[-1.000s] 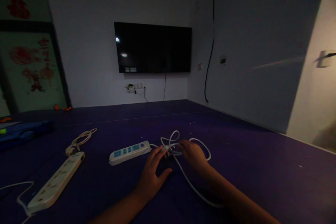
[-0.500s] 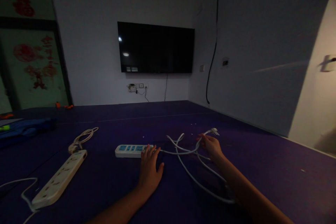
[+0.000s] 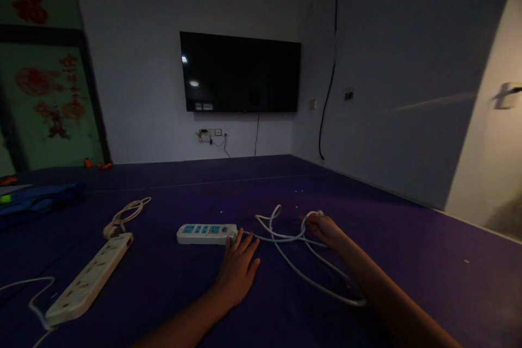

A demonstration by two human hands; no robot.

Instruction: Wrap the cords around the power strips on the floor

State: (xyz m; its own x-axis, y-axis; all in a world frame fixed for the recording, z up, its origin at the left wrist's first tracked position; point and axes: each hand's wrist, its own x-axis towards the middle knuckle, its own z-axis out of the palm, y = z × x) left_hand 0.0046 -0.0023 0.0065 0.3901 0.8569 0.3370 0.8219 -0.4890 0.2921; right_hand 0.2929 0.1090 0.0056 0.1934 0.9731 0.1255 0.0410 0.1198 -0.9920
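A white power strip with blue socket faces lies flat in front of me. At its right end, my left hand rests with fingers spread, the fingertips by the strip's end and the start of the cord. The white power cord leaves that end and runs in loose, crossing loops to the right. My right hand is closed around the cord near its plug end. The plug is mostly hidden by the fingers, with a pale bit showing above them.
A second, cream power strip lies slanted at the left, its own cord bundled behind it. Farther left is blue cloth. The purple surface reaches back to the wall, where a television hangs.
My left hand has slid slightly right, off the strip's top toward the cord. My right hand has drawn the plug end down and in, so the plug prongs no longer show.
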